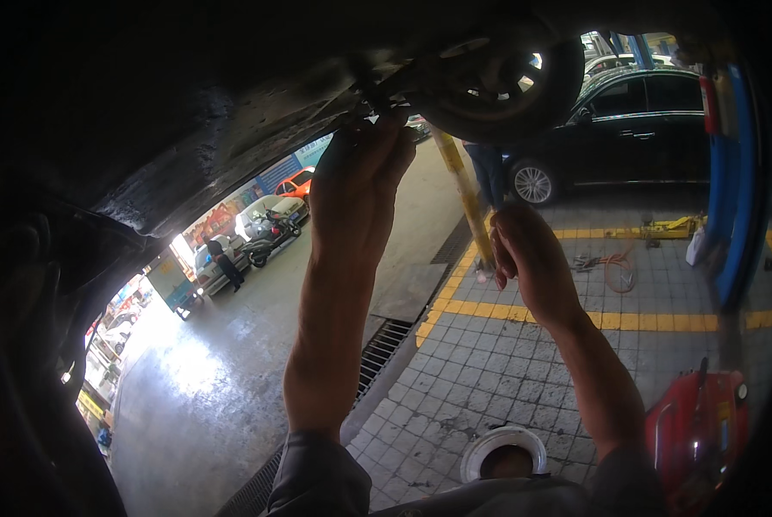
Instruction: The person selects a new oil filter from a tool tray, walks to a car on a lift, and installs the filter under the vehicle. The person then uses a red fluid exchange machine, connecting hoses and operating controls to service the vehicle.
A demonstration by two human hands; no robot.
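Overhead is the dark underside of a raised car (pixel 205 164), with a wheel (pixel 498 121) at its far right. My left hand (pixel 364 164) reaches up to a dark part beside that wheel, its fingers closed at the part. Deep shadow hides what exactly they grip. Lower and to the right, my right hand (pixel 532 263) hangs in the air with its fingers curled inward. What it holds, if anything, is hidden by the hand. A yellow pole (pixel 457 185) slants down just left of the right hand.
Below me stands a white bucket (pixel 468 461), beside a red machine (pixel 700 431). A blue lift post (pixel 735 189) rises at right, near a black car (pixel 636 138). A hose (pixel 620 274) lies on the tiles. A floor grate (pixel 382 353) runs diagonally. Another person (pixel 224 263) stands far left.
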